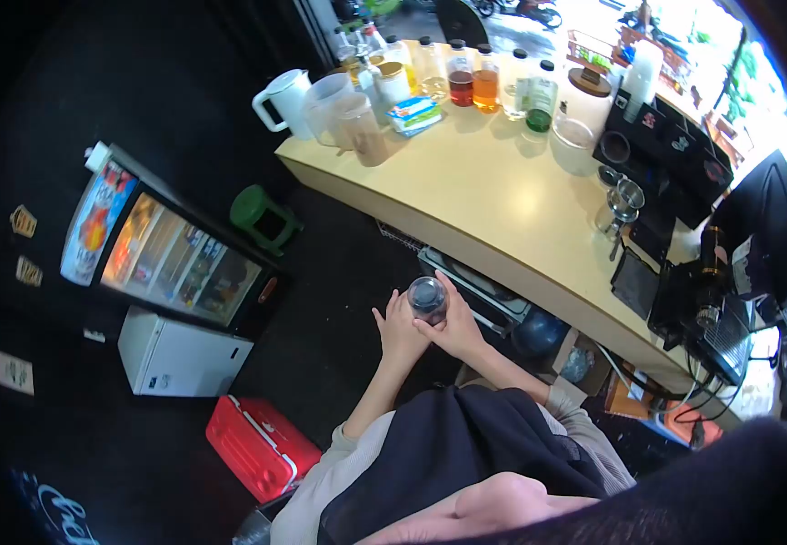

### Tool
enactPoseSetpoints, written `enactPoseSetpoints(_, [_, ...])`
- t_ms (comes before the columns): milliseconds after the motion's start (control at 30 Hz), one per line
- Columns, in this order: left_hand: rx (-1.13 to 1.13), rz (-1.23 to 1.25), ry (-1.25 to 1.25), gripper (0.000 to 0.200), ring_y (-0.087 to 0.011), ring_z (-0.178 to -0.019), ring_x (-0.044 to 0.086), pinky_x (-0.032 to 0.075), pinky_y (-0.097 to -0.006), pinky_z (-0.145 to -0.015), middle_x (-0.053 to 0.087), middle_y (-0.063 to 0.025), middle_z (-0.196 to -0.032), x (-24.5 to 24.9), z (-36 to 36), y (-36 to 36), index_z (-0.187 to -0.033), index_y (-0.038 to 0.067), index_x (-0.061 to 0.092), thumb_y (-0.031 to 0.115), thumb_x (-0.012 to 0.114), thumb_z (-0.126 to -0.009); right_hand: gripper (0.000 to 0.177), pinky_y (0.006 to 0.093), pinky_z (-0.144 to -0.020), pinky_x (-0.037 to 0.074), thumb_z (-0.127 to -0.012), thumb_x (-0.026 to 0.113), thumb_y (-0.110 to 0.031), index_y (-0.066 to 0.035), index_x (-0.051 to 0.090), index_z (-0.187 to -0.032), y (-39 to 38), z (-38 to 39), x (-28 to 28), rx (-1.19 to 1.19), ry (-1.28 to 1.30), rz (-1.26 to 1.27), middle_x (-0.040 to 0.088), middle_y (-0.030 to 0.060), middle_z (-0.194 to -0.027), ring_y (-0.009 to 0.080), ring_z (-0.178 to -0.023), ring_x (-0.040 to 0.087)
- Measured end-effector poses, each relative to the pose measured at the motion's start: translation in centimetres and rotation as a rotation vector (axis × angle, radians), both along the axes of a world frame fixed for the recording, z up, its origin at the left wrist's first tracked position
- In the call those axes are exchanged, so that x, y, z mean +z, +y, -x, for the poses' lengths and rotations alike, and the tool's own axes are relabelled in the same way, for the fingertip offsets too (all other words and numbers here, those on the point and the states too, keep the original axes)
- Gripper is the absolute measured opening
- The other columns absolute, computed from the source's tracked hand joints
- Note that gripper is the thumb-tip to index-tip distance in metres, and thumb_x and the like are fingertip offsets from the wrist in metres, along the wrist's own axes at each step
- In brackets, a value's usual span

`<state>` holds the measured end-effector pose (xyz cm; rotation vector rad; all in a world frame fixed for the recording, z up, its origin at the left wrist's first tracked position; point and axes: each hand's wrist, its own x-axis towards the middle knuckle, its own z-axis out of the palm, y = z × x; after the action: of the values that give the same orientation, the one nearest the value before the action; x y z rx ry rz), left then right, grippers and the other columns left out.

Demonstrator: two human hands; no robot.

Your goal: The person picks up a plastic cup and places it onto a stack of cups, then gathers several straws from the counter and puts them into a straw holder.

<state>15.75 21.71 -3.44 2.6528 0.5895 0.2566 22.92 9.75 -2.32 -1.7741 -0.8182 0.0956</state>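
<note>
A clear cup point(427, 296) with a greyish round end facing up is held between my two hands, out in front of my dark apron. My right hand point(454, 329) curls round its right side, fingers reaching up along the wall and thumb across the near side. Against the cup's left side lies my left hand point(402, 334), with its fingertips partly hidden and one digit sticking out to the left. Both hands are over the dark floor, short of the counter's front edge.
Bottles point(485, 82), pitchers point(330, 104) and a large lidded jar point(582, 109) line the back of the wooden counter point(493, 177). A metal jigger point(627, 195) and an espresso machine point(712, 291) stand right. On the left are a display fridge point(180, 259), green stool point(264, 218) and red cooler point(262, 445).
</note>
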Motion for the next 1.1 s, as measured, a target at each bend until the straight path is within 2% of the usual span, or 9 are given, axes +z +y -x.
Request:
enactPoseSetpoints(33, [-0.034, 0.002, -0.026, 0.087, -0.0352, -0.138, 0.037, 0.023, -0.0736, -0.103, 0.051, -0.0113, -0.137, -0.3, -0.9, 0.2, -0.134, 0.007, 0.048, 0.057, 0.076, -0.068, 0.096, 0.0431, -0.094, 0.047, -0.073, 0.08, -0.031, -0.001, 0.027, -0.147, 0.1, -0.7, 0.0, -0.026, 0.028, -0.012, 0.058, 0.0241, -0.117, 0.0375, -0.105, 0.06])
enactPoseSetpoints(67, [-0.068, 0.002, -0.056, 0.088, -0.0354, -0.138, 0.037, 0.023, -0.0738, -0.103, 0.051, -0.0115, -0.137, -0.5, -2.1, 0.5, -0.134, 0.007, 0.047, 0.057, 0.076, -0.068, 0.096, 0.0425, -0.103, 0.042, -0.075, 0.08, -0.026, -0.002, 0.023, -0.148, -0.1, -1.7, -0.6, 0.023, 0.131, 0.004, 0.052, 0.0247, -0.129, 0.0372, -0.121, 0.054])
enactPoseSetpoints(300, [-0.231, 0.064, -0.104, 0.091, -0.0374, -0.136, 0.038, 0.027, -0.0683, -0.105, 0.052, -0.0142, -0.135, -1.1, -10.6, 1.7, -0.134, 0.004, 0.046, 0.058, 0.075, -0.068, 0.095, 0.0402, -0.102, 0.043, -0.075, 0.079, -0.021, 0.001, 0.022, -0.147, 0.2, -8.1, -1.3, -0.182, 0.032, 0.011, 0.053, 0.0251, -0.128, 0.0348, -0.12, 0.055])
enactPoseSetpoints(433, [-0.33, 0.071, -0.146, 0.091, -0.0393, -0.136, 0.038, 0.029, -0.0629, -0.107, 0.051, -0.0177, -0.136, -0.4, -16.8, 2.1, -0.134, 0.0, 0.045, 0.056, 0.076, -0.068, 0.096, 0.0413, -0.101, 0.044, -0.075, 0.08, -0.021, 0.002, 0.021, -0.148, 0.4, -13.1, -1.3, -0.247, -0.011, -0.022, 0.051, 0.0254, -0.13, 0.0373, -0.119, 0.054])
enactPoseSetpoints(733, [-0.471, 0.096, -0.223, 0.094, -0.0413, -0.132, 0.042, 0.032, -0.0591, -0.107, 0.052, -0.0206, -0.135, 1.2, -29.3, 1.0, -0.134, -0.001, 0.044, 0.054, 0.08, -0.065, 0.098, 0.0468, -0.106, 0.036, -0.074, 0.079, -0.033, 0.0, 0.024, -0.148, -1.3, -23.1, 1.2, -0.43, -0.037, 0.091, 0.045, 0.0261, -0.137, 0.0393, -0.127, 0.045])
enactPoseSetpoints(800, [-0.525, 0.132, -0.184, 0.095, -0.0442, -0.125, 0.048, 0.035, -0.0479, -0.109, 0.052, -0.0324, -0.129, 1.8, -31.7, -0.2, -0.13, -0.008, 0.048, 0.051, 0.081, -0.064, 0.099, 0.0472, -0.106, 0.036, -0.074, 0.079, -0.034, 0.001, 0.023, -0.148, -2.5, -24.8, 1.3, -0.481, -0.059, 0.11, 0.044, 0.0263, -0.138, 0.0395, -0.127, 0.045])
enactPoseSetpoints(933, [-0.648, 0.088, -0.194, 0.095, -0.0425, -0.125, 0.048, 0.035, -0.0478, -0.108, 0.052, -0.0315, -0.13, 2.0, -36.4, -2.6, -0.13, -0.01, 0.047, 0.05, 0.081, -0.064, 0.1, 0.0475, -0.107, 0.035, -0.074, 0.079, -0.031, 0.002, 0.021, -0.148, -5.2, -27.6, 1.5, -0.612, -0.057, 0.084, 0.044, 0.0266, -0.137, 0.0396, -0.127, 0.045])
enactPoseSetpoints(1000, [-0.699, 0.06, -0.208, 0.093, -0.0363, -0.133, 0.043, 0.031, -0.0572, -0.109, 0.053, -0.02, -0.133, 1.9, -38.4, -3.9, -0.135, 0.001, 0.044, 0.054, 0.079, -0.066, 0.1, 0.0476, -0.107, 0.035, -0.074, 0.079, -0.031, 0.002, 0.02, -0.149, -6.3, -28.9, 1.3, -0.663, -0.04, 0.068, 0.044, 0.0268, -0.137, 0.0398, -0.127, 0.045])
enactPoseSetpoints(1100, [-0.76, 0.03, -0.17, 0.093, -0.0348, -0.133, 0.043, 0.03, -0.0568, -0.11, 0.053, -0.0197, -0.134, 1.9, -40.9, -5.5, -0.135, 0.001, 0.044, 0.054, 0.078, -0.067, 0.1, 0.0471, -0.103, 0.037, -0.073, 0.077, -0.031, 0.003, 0.02, -0.148, -7.5, -30.6, 1.0, -0.763, -0.151, 0.083, 0.05, 0.026, -0.129, 0.0397, -0.118, 0.051])
